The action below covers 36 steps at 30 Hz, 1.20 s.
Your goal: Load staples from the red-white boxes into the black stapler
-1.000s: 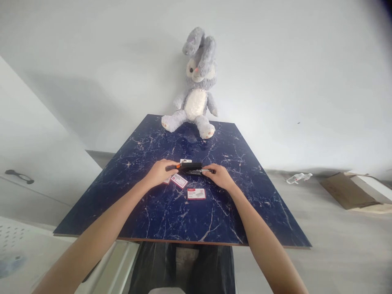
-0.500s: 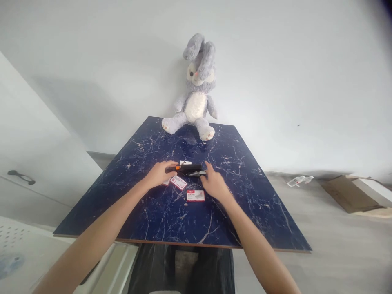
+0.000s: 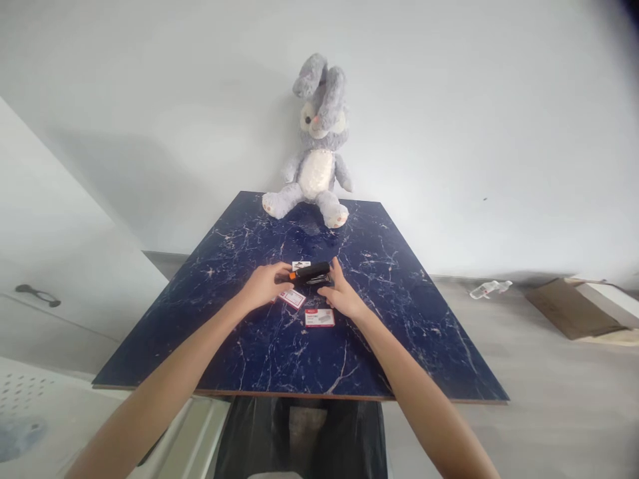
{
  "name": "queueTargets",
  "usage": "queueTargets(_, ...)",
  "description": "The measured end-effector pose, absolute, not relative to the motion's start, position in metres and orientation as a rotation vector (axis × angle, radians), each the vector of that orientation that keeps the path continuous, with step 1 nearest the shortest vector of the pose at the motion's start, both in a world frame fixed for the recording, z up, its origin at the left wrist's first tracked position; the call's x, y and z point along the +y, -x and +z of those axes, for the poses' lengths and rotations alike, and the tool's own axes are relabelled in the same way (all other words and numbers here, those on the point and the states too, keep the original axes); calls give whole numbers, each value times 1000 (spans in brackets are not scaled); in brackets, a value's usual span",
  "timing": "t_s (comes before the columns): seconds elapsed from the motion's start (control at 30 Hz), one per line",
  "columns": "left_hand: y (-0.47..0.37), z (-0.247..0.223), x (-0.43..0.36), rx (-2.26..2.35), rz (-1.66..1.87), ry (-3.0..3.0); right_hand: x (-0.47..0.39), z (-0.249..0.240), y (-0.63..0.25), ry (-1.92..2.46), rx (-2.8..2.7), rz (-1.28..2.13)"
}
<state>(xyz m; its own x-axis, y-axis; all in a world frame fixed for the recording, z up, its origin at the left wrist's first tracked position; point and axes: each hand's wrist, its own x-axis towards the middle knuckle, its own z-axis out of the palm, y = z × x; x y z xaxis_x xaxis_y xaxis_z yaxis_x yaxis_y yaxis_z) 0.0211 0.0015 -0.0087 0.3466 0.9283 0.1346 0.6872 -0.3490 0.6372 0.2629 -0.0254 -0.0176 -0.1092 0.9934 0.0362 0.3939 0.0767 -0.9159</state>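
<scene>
A black stapler point(image 3: 314, 271) with an orange part at its left end lies crosswise between my hands. My left hand point(image 3: 267, 283) grips that left end with thumb and fingers. At the other end, my right hand point(image 3: 342, 293) has its thumb and fingers spread apart; whether a fingertip touches the stapler I cannot tell. Just below the stapler is a small red-and-white box point(image 3: 293, 299), partly behind my left hand. Nearer to me lies another red-and-white box point(image 3: 319, 318) with a picture of staples. A white card or packet point(image 3: 301, 265) shows behind the stapler.
The blue marbled table point(image 3: 239, 352) carries a grey plush rabbit point(image 3: 317, 166), seated at the far edge against the wall. On the floor to the right are a clear plastic bottle point(image 3: 490, 289) and an open cardboard box point(image 3: 574, 309). White cabinets point(image 3: 64, 233) stand on the left.
The stapler's right end has risen a little, so it now tilts up to the right. My right thumb has drawn back from its front end and lower. The view has shifted slightly.
</scene>
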Motion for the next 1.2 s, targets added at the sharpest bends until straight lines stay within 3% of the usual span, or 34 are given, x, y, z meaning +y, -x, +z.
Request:
queueTargets(0.17, -75, -14, -31, 1429, 620, -2397, -58, 6, -279, 1675, -1743, 372)
queueTargets(0.3, -94, -12, -44, 1309, 529, -2513, -108, 1, -279, 1743, -1912, 323)
queueTargets(0.43, -59, -1, -31, 1030, 368, -2598, -131, -17, -255, 1772, -1935, 167)
queueTargets(0.57, -26, 1, -17, 1212, 273, -2546, -127, -30, -233, 1865, -1846, 1)
queueTargets(0.87, -61, -11, -21, 1066, 458, -2503, -149, -37, -249, 1693, -1745, 164)
queueTargets(1.2, -64, -6, -21, 1060, 438, -2403, -147, -22, -268, 1626, -1804, 328)
